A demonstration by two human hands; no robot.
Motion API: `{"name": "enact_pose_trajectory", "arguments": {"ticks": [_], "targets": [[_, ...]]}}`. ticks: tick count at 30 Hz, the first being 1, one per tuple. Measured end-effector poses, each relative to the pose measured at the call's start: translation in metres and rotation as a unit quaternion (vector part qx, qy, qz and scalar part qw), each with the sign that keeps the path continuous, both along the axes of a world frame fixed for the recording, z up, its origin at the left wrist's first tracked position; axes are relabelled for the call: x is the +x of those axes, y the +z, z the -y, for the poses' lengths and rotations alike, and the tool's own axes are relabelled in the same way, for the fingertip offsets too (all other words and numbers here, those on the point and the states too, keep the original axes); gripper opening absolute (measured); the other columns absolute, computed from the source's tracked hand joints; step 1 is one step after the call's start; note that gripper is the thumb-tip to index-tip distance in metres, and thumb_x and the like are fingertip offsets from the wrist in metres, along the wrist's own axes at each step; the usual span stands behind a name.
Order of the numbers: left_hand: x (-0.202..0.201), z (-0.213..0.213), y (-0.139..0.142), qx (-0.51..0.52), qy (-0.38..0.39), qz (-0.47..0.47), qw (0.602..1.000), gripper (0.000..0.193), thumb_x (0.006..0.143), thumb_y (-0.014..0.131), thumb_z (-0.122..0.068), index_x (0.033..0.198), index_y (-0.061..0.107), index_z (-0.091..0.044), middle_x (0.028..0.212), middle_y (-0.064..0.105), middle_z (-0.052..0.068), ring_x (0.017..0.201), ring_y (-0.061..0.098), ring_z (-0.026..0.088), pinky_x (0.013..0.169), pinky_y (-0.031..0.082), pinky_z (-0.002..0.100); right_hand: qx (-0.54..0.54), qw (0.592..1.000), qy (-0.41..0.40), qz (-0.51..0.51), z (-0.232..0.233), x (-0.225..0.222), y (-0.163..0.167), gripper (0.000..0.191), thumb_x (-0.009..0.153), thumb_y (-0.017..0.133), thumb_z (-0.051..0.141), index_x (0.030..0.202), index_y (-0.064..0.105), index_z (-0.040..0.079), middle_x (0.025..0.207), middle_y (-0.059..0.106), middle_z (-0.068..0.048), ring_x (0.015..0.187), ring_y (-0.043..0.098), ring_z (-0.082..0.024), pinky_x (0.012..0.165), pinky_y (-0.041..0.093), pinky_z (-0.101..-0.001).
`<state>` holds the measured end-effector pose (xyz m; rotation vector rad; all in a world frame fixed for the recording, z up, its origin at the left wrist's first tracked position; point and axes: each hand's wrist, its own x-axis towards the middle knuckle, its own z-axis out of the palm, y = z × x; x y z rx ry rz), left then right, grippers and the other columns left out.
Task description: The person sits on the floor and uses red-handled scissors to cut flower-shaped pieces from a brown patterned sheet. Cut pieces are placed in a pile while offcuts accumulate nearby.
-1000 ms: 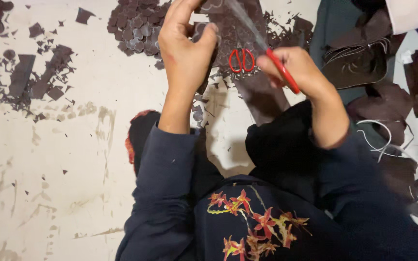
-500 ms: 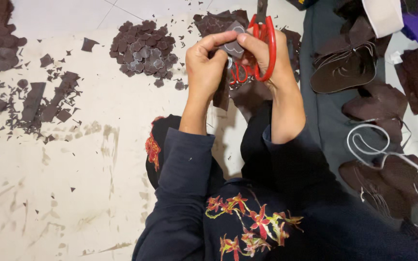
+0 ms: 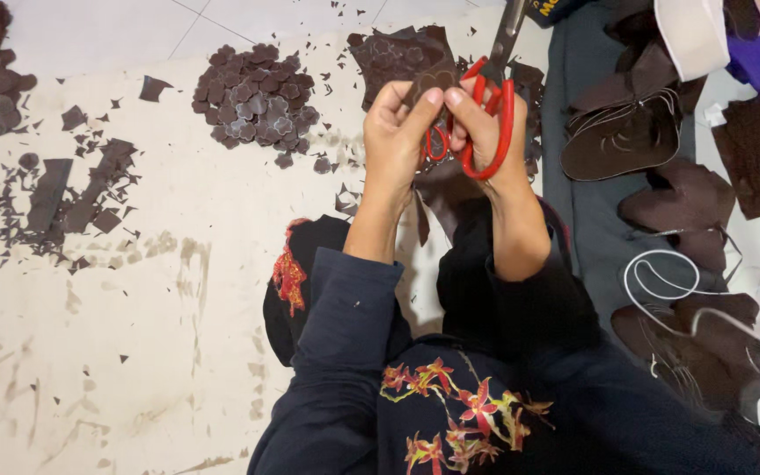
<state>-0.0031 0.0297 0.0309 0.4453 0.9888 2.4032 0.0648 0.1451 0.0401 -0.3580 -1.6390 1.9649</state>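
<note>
Brown piece point(image 3: 430, 84) pinched in left hand point(image 3: 398, 141), scissors point(image 3: 490, 105) beside

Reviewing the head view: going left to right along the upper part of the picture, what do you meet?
Loose dark scraps → heap of cut-out dark shapes → left hand pinching a small dark piece → right hand in the red scissors → dark shoe upper on grey cloth.

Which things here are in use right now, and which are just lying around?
In use: left hand, right hand, red-handled scissors, dark brown piece pinched at the fingertips.

Lying about: pile of cut shapes, offcut strips, white cord.
</note>
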Motion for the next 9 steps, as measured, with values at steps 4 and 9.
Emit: {"name": "enact_pose_trajectory", "arguments": {"ticks": [4, 9], "targets": [[0.002, -0.003, 0.008, 0.015, -0.001, 0.052, 0.999, 0.015, 0.095, 0.066, -0.004, 0.105, 0.057, 0.002, 0.085, 0.071, 0.014, 0.061, 0.069, 0.021, 0.054, 0.058, 0.033, -0.010, 1.000, -0.004, 0.011, -0.003, 0.008, -0.007, 0.017, 0.098, 0.071, 0.012, 0.103, 0.065, -0.003, 0.069, 0.059, -0.002, 0.053, 0.053, -0.010, 0.051, 0.043, -0.0266], [-0.002, -0.003, 0.012, 0.053, -0.022, 0.017, 0.998, 0.019, 0.103, 0.069, -0.003, 0.116, 0.061, 0.008, 0.094, 0.071, 0.015, 0.069, 0.067, 0.021, 0.063, 0.057, 0.034, 0.010, 1.000, 0.006, 0.007, -0.005, 0.008, -0.007, 0.021, 0.100, 0.069, 0.017, 0.107, 0.065, -0.003, 0.072, 0.060, -0.004, 0.055, 0.052, -0.010, 0.051, 0.042, -0.0264]]}}
